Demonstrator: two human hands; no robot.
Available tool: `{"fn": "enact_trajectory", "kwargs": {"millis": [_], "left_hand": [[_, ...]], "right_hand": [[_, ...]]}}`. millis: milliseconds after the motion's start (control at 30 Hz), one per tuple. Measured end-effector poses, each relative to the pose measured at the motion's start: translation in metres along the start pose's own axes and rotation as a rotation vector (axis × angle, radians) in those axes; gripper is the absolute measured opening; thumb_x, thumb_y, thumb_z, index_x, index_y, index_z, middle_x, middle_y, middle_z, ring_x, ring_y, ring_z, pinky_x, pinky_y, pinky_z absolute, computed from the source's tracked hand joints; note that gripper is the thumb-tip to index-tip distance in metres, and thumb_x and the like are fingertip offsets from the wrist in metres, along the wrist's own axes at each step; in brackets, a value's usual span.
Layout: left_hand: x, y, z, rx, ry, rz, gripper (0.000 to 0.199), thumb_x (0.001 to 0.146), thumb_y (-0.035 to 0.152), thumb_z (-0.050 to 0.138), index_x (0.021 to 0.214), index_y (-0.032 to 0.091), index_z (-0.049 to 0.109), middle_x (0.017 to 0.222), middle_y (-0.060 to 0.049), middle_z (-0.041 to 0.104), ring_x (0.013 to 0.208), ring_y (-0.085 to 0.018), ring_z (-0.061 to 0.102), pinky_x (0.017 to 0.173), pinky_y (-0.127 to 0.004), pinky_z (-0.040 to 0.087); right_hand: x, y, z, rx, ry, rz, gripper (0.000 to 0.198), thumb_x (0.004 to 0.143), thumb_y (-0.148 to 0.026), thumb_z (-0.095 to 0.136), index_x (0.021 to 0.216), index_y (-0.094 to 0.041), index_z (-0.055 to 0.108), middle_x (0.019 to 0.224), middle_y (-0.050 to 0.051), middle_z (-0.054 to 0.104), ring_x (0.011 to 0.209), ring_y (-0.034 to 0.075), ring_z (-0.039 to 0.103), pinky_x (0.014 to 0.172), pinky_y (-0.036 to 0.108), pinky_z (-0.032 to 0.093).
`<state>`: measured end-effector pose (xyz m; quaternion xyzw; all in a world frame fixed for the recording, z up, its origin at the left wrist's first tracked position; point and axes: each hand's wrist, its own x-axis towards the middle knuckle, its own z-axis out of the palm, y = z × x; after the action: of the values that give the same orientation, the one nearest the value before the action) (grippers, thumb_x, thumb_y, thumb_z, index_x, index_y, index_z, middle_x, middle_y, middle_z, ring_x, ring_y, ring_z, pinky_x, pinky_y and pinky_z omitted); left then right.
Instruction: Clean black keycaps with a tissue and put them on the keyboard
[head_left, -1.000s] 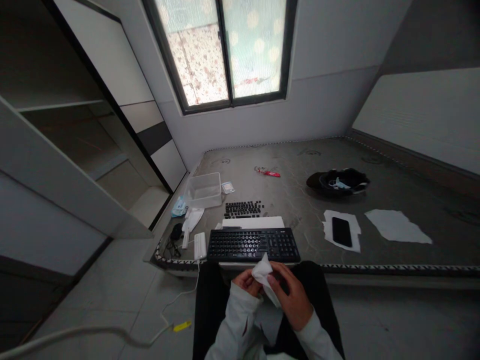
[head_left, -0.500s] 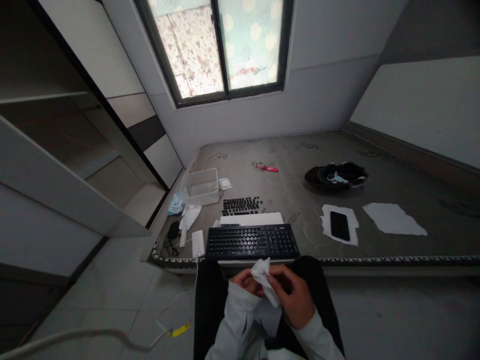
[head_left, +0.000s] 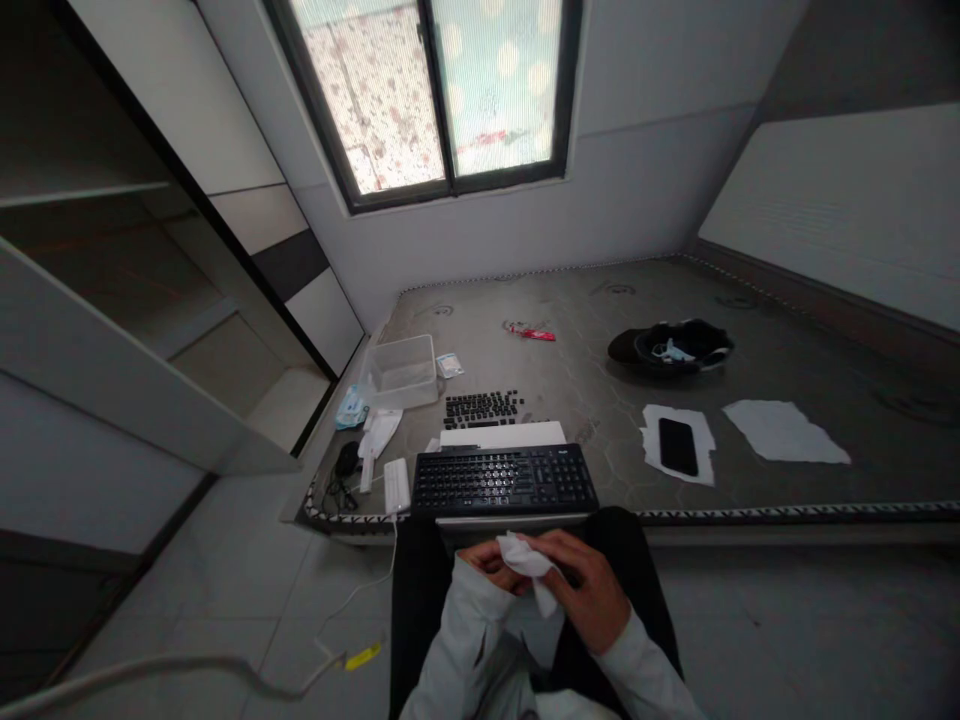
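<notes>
A crumpled white tissue [head_left: 527, 558] is bunched between my two hands, above my lap. My left hand [head_left: 487, 562] has its fingers curled in against the tissue. From the other side my right hand [head_left: 592, 590] grips it with thumb and fingers. Whether something small lies inside the tissue is hidden. Just beyond my hands lies a black keyboard [head_left: 504, 480] at the edge of the bed; many keys in its left and middle part look stripped of their caps. Loose black keycaps [head_left: 481, 408] sit in rows behind it.
On the mattress [head_left: 570, 300] are a clear plastic box [head_left: 401, 372], a white power strip [head_left: 397, 487] with a cable, a phone [head_left: 678, 446] on white paper, another paper sheet [head_left: 786, 432], a black cap [head_left: 671, 350] and a red-tagged item [head_left: 531, 331].
The tissue has been folded lower and flatter between my hands. My right fingers have moved further over it. The view has shifted slightly.
</notes>
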<state>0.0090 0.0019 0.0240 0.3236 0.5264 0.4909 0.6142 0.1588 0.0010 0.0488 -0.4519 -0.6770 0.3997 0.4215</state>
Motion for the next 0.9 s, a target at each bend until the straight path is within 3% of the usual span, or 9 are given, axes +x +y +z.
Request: {"fn": "enact_trajectory", "kwargs": {"millis": [133,233,333,400,467,533,700,900], "left_hand": [[0.000,-0.003,-0.001,0.027,0.050,0.005,0.040,0.038,0.035,0.089,0.068,0.013,0.076,0.047,-0.003,0.069,0.038,-0.010,0.054,0.039,-0.020,0.043],[0.000,-0.003,0.000,0.075,0.107,0.041,0.039,0.034,0.036,0.089,0.061,0.013,0.073,0.047,-0.003,0.069,0.039,-0.011,0.056,0.039,-0.020,0.045],[0.000,-0.003,0.001,0.081,0.124,0.032,0.041,0.041,0.046,0.086,0.061,0.013,0.073,0.040,-0.001,0.064,0.036,-0.009,0.053,0.038,-0.019,0.042],[0.001,-0.003,0.001,0.044,0.112,0.013,0.044,0.045,0.052,0.083,0.062,0.012,0.073,0.039,0.000,0.062,0.034,-0.007,0.050,0.037,-0.018,0.040],[0.001,-0.002,0.001,0.016,0.094,0.008,0.045,0.048,0.054,0.081,0.065,0.013,0.074,0.040,0.000,0.063,0.033,-0.006,0.049,0.038,-0.018,0.039],[0.001,0.000,0.002,0.013,0.086,0.030,0.046,0.051,0.054,0.080,0.068,0.013,0.074,0.041,0.000,0.063,0.034,-0.006,0.049,0.038,-0.018,0.040],[-0.004,0.007,0.006,-0.051,0.050,0.058,0.042,0.051,0.049,0.082,0.070,0.013,0.073,0.042,0.001,0.064,0.037,-0.006,0.052,0.042,-0.018,0.042],[-0.002,-0.005,0.001,-0.017,0.106,0.115,0.038,0.049,0.044,0.084,0.068,0.014,0.071,0.047,0.001,0.067,0.042,-0.006,0.055,0.045,-0.015,0.044]], "right_hand": [[0.001,-0.002,0.000,-0.025,0.070,0.015,0.022,0.085,-0.035,0.057,0.085,-0.023,0.075,0.081,0.005,0.073,0.078,0.019,0.068,0.072,0.028,0.054],[-0.001,0.001,0.003,-0.027,0.112,0.043,0.024,0.086,-0.035,0.055,0.076,-0.020,0.072,0.081,0.006,0.073,0.080,0.020,0.068,0.072,0.028,0.054],[-0.004,0.006,0.006,-0.017,0.150,0.076,0.021,0.084,-0.030,0.056,0.097,-0.020,0.070,0.097,0.009,0.074,0.083,0.020,0.070,0.074,0.029,0.057],[-0.005,0.009,0.006,-0.058,0.129,0.021,0.033,0.083,-0.024,0.055,0.115,-0.023,0.065,0.112,0.009,0.072,0.093,0.020,0.070,0.082,0.031,0.057],[-0.006,0.010,0.005,-0.117,0.071,-0.075,0.039,0.084,-0.019,0.051,0.120,-0.026,0.064,0.119,0.007,0.069,0.106,0.020,0.067,0.092,0.034,0.054],[-0.005,0.008,0.003,-0.142,0.035,-0.118,0.037,0.085,-0.019,0.050,0.117,-0.027,0.066,0.117,0.007,0.070,0.110,0.021,0.065,0.096,0.036,0.053],[0.000,0.002,0.002,-0.111,0.045,-0.021,0.032,0.085,-0.034,0.059,0.114,-0.026,0.068,0.109,0.008,0.074,0.100,0.022,0.070,0.089,0.036,0.057],[0.008,0.010,-0.001,-0.043,-0.027,-0.030,0.024,0.080,-0.038,0.066,0.100,-0.028,0.075,0.089,0.005,0.077,0.081,0.018,0.072,0.073,0.027,0.058]]}}
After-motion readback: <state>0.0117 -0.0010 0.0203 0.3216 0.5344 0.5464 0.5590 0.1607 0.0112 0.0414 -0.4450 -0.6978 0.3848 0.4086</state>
